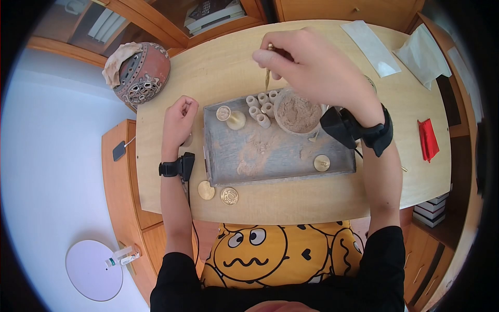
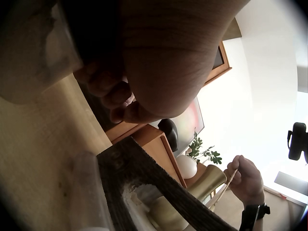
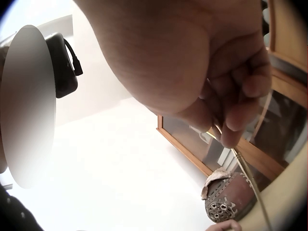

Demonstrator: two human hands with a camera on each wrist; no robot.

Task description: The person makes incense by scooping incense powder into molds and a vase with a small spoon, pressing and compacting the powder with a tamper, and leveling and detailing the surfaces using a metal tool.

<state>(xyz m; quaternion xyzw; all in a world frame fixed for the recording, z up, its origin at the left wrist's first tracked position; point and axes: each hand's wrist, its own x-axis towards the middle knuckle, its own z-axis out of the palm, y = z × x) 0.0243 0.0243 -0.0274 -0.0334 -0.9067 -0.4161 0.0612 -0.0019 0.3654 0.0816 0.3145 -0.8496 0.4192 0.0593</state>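
Right hand (image 1: 312, 65) pinches a thin brass tool (image 1: 267, 79), narrow grip, above the tray's far edge. Tool points down; in the head view its tip sits just beyond the tubes (image 1: 263, 121). Can't tell tip height. Left hand (image 1: 179, 122) on the table (image 1: 312, 203), just off the tray's left edge, fingers curled; can't tell if anything's inside.

Tray (image 1: 218, 156): bowl (image 1: 291, 131) of powder at far edge, right of centre, tubes grouped just left of it. Brass vase (image 1: 237, 120) near far left corner, powder in its mouth. Knobbed brass disc (image 1: 322, 163) near the near right corner. Loose powder (image 1: 257, 148) on tray floor.

Two brass discs (image 1: 230, 196) on table by tray's near left corner. Red pouch (image 1: 428, 140) by table's right edge. Pot (image 1: 156, 73) at table's far left corner.
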